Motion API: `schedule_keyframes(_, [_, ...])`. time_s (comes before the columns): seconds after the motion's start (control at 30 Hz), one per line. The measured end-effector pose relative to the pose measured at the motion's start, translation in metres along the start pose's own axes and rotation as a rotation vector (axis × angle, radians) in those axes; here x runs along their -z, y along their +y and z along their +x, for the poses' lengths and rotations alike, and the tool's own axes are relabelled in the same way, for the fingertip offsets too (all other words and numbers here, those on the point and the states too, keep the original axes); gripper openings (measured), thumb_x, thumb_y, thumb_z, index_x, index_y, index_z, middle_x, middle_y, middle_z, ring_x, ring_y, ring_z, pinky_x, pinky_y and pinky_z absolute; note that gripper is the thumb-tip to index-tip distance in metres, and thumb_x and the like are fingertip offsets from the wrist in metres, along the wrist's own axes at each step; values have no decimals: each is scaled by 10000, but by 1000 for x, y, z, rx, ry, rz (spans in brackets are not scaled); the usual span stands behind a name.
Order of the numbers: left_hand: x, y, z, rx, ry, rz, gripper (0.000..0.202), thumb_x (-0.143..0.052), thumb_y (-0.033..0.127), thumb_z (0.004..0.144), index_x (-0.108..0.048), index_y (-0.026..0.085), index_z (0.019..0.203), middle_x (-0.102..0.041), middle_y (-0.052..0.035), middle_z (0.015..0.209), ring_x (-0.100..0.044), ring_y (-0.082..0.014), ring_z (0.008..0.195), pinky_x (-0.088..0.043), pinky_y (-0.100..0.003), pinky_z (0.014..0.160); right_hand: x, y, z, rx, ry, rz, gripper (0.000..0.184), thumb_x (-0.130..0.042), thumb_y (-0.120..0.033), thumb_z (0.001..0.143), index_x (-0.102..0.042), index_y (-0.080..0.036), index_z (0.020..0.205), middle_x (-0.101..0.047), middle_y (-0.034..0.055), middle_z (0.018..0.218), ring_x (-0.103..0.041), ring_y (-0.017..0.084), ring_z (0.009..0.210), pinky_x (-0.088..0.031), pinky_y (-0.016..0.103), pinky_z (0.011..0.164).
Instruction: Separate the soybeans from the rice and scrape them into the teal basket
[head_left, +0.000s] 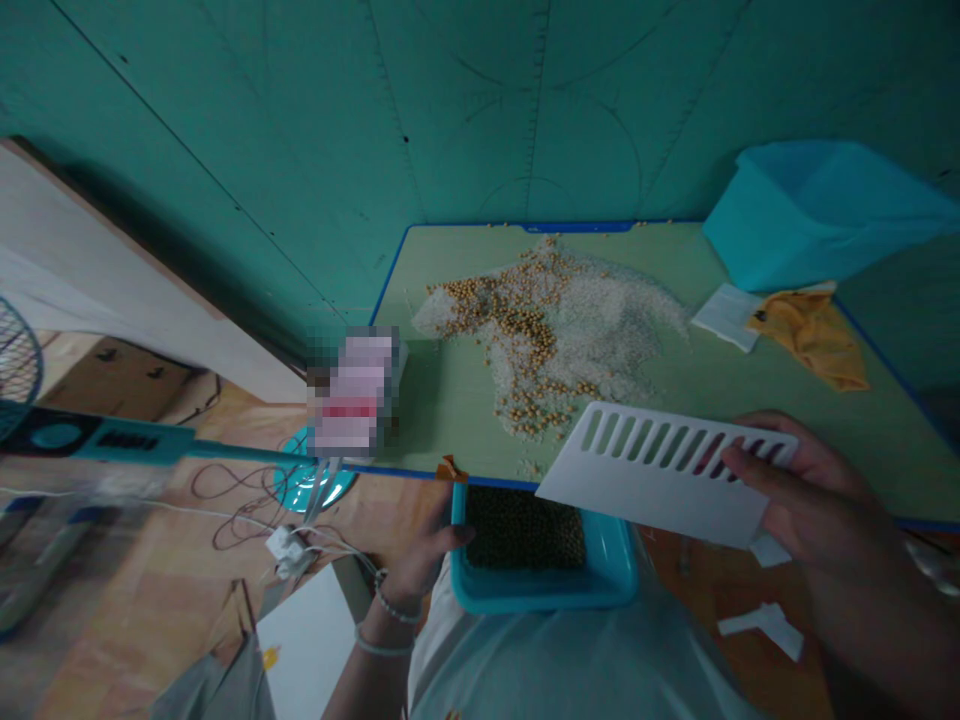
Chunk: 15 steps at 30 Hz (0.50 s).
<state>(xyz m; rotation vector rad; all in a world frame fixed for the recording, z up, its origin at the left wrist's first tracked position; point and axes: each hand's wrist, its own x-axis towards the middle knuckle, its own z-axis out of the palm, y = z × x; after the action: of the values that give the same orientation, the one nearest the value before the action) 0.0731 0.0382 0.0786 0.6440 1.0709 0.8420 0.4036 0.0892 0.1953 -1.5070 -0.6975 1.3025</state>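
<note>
My left hand [427,548] grips the left side of a blue plastic tray [540,598], thumb over its rim. The tray is at the table's near edge, against my body, and holds small dark green beans [525,530]. My right hand [814,490] is closed on the right end of a white slotted plastic plate [645,490], tilted above the table edge and partly over the tray. Beyond it, yellow soybeans [536,335] lie mixed with white rice-like grains [607,315], spread loosely on the pale green tabletop [442,410].
A blue fabric bin [780,235] stands back right, beside an orange cloth [817,335] and a white packet [727,316]. A pixelated pinkish box [352,395] sits at the table's left edge. A fan [142,440], cables and a power strip [289,548] are at left.
</note>
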Motion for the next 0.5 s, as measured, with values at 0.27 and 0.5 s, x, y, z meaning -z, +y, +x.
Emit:
schedule_keyframes(0.27, [-3, 4, 0, 3, 9, 39, 580, -648, 285, 606, -651, 279, 1185, -654, 16, 1324, -428, -326, 1354, -223, -478, 1175, -13, -1, 8, 86, 279, 144, 576, -947, -387, 183, -610, -234, 624, -670, -38, 540, -620, 160, 475, -520, 278, 444])
schedule_keyframes(0.5, [-2, 5, 0, 36, -9, 77, 658, -659, 300, 597, -608, 259, 1252, -619, 15, 1372, -382, -327, 1386, -221, -477, 1173, -25, -5, 11, 52, 297, 163, 602, -936, -368, 108, -600, -210, 582, -656, -31, 486, -595, 135, 423, -497, 238, 396])
